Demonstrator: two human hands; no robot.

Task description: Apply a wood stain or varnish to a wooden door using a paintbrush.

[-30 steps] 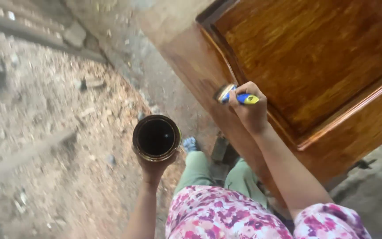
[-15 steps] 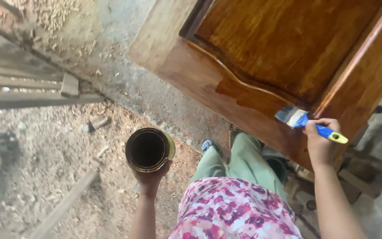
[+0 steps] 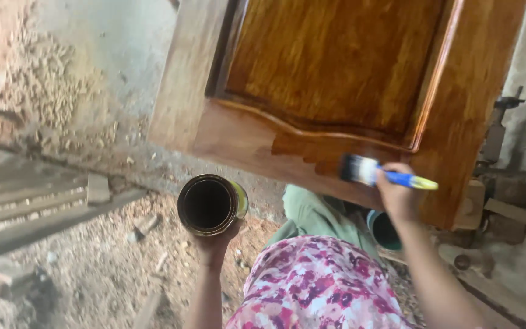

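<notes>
Right hand (image 3: 400, 198) wrapped around blue-and-yellow-handled flat paintbrush (image 3: 385, 175), bristles laid against lower rail of glossy brown varnished wooden door panel (image 3: 336, 79) just above; arm extended upward. Left hand (image 3: 214, 239) cups round dark tin of varnish (image 3: 209, 204) from beneath, level, near the brush for dipping, it seems

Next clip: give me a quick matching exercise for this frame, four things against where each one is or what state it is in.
Things:
1. paintbrush
2. open can
3. wooden door panel
4. teal container

Places or states:
A. glossy and wet-looking, amber brown
B. gripped in the right hand, bristles at the wood
C. held up by the left hand, dark inside
D. low down, beside the person's right forearm

Pairs: 1-B, 2-C, 3-A, 4-D
</notes>
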